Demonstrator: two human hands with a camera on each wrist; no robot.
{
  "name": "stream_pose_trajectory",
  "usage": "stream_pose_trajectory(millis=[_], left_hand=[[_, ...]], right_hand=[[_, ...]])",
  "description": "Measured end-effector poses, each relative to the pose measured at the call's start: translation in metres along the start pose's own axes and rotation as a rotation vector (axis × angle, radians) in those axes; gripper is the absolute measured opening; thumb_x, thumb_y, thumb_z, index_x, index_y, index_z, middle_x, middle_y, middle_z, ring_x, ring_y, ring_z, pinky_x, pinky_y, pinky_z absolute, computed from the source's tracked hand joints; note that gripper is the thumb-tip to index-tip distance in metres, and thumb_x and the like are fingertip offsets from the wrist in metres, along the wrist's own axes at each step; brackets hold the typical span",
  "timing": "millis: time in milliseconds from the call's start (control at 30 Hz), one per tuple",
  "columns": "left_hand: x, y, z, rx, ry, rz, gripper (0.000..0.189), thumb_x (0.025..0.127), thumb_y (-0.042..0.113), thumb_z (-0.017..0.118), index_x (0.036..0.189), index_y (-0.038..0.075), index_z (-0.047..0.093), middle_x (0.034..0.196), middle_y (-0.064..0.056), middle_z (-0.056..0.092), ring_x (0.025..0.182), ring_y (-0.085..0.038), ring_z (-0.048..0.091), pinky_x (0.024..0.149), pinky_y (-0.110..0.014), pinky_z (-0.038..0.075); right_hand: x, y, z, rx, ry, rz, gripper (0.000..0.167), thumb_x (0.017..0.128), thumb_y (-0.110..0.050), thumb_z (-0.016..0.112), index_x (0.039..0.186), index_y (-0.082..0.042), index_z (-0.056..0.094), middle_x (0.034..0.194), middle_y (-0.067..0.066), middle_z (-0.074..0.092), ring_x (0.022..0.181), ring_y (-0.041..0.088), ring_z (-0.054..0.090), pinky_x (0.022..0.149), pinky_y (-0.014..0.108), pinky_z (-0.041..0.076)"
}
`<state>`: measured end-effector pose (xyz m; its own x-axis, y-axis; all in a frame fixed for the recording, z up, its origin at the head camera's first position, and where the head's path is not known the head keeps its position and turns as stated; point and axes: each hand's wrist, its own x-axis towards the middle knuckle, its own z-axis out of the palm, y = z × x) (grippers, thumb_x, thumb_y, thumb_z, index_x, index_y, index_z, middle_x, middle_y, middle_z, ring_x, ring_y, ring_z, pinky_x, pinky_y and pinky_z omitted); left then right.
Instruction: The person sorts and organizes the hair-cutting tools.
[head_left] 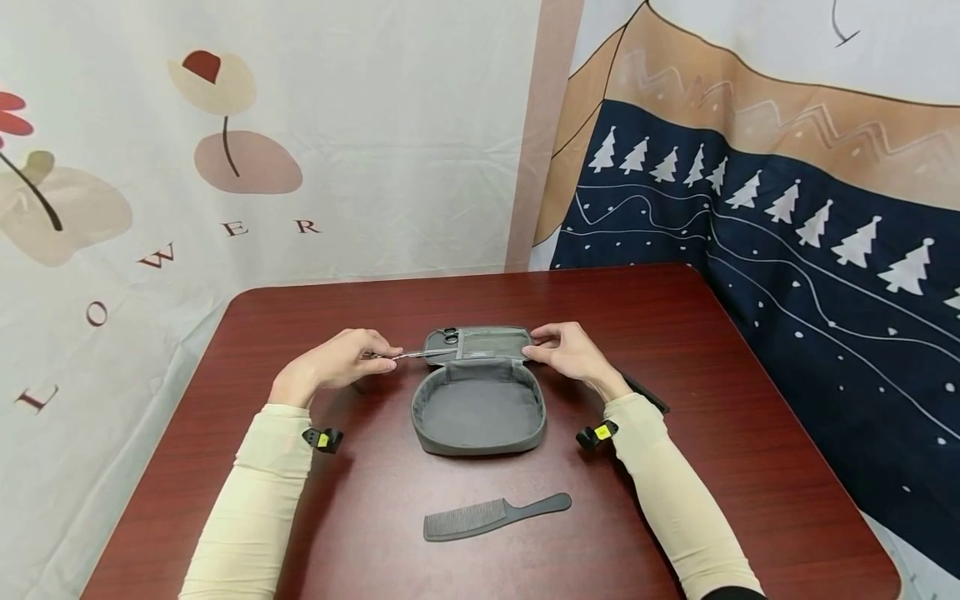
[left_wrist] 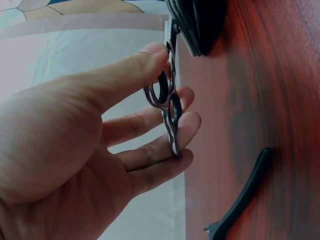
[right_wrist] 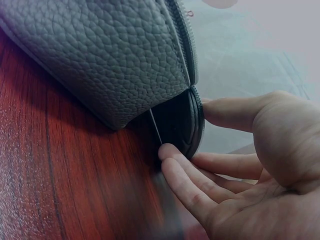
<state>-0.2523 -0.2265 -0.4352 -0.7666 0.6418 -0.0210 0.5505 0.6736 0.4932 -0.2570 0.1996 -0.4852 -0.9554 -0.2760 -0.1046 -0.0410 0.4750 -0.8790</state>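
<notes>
Here, left hand (head_left: 337, 362) pinches silver metal scissors (head_left: 414, 354) pointing toward right hand (head_left: 567, 354) | right hand grips lid (head_left: 495, 342) of open grey pebbled zip case (head_left: 480, 445) between both hands | dark-grey toothed comb (head_left: 487, 517) lies between forearms

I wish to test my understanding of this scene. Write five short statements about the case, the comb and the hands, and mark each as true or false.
1. The left hand holds a pair of scissors. True.
2. The right hand holds the edge of the lid of the case. True.
3. The case is zipped closed. False: it lies open.
4. The comb lies on the table, nearer to the person than the case. True.
5. In the head view, the comb's handle points to the left. False: it points to the right.
</notes>
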Motion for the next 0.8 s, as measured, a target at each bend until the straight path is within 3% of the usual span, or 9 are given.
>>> stream_pose_trajectory(millis=[133, 800], left_hand=[[0.003, 0.001, 0.002, 0.018, 0.014, 0.034, 0.03, 0.108, 0.012, 0.075, 0.135, -0.002, 0.081, 0.125, -0.018, 0.083, 0.12, -0.038, 0.077, 0.103, -0.057, 0.063], [0.011, -0.001, 0.012, 0.029, 0.065, 0.04, 0.032, 0.11, 0.012, 0.072, 0.14, 0.001, 0.078, 0.131, -0.02, 0.079, 0.125, -0.04, 0.075, 0.107, -0.059, 0.061]], right_hand=[[0.0, 0.0, 0.0, -0.003, 0.001, -0.003, 0.054, 0.104, -0.024, 0.082, 0.148, 0.005, 0.068, 0.136, 0.024, 0.077, 0.123, 0.034, 0.079, 0.104, 0.042, 0.064], [0.0, -0.002, 0.0, -0.024, 0.002, -0.001, 0.053, 0.104, -0.024, 0.081, 0.148, 0.004, 0.069, 0.132, 0.023, 0.08, 0.12, 0.033, 0.08, 0.103, 0.041, 0.065]])
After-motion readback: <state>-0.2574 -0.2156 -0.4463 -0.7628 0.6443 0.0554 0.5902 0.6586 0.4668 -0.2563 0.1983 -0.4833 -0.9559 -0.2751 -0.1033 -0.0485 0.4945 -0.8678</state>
